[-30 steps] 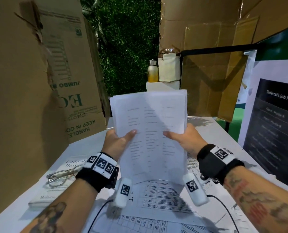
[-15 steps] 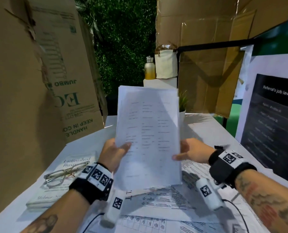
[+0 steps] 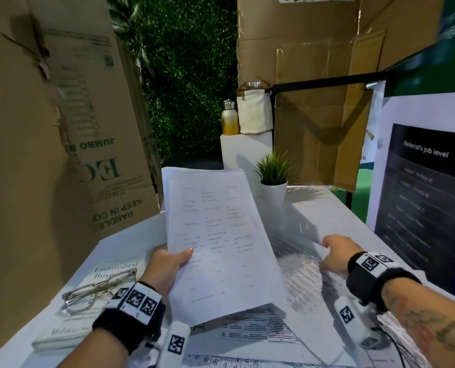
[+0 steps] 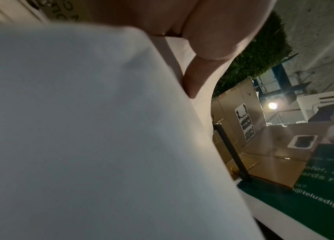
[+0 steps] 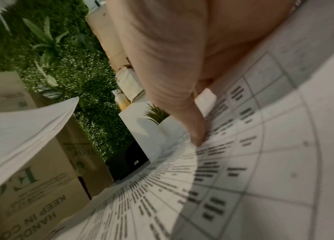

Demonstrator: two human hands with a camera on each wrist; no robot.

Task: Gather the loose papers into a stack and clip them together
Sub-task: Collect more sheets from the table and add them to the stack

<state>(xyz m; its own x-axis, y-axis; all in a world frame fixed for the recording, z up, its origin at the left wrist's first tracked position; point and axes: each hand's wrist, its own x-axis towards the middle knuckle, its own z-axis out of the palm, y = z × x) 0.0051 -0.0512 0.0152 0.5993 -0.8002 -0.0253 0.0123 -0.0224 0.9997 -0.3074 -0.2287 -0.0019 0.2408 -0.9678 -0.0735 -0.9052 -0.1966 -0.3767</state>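
Note:
My left hand [image 3: 168, 264] grips a stack of white printed papers [image 3: 221, 235] by its lower left edge, thumb on top, holding it tilted above the table. In the left wrist view the stack [image 4: 80, 129] fills the frame, with the thumb [image 4: 194, 78] pressed on it. My right hand [image 3: 335, 253] is off the stack, down at the right on a loose printed sheet [image 3: 300, 274] lying on the table. In the right wrist view a straight fingertip [image 5: 197, 129] touches that sheet [image 5: 264, 162]. More loose sheets [image 3: 261, 330] lie under the stack near me.
A book with glasses [image 3: 101, 285] on it lies at the left of the white table [image 3: 131, 235]. A small potted plant [image 3: 272, 179] stands behind the stack. Cardboard boxes [image 3: 62, 128] wall the left and back; a poster board [image 3: 428, 195] stands at the right.
My right hand let go of the stack and moved down and right onto the sheet on the table. The left hand alone now holds the stack, tilted to the left.

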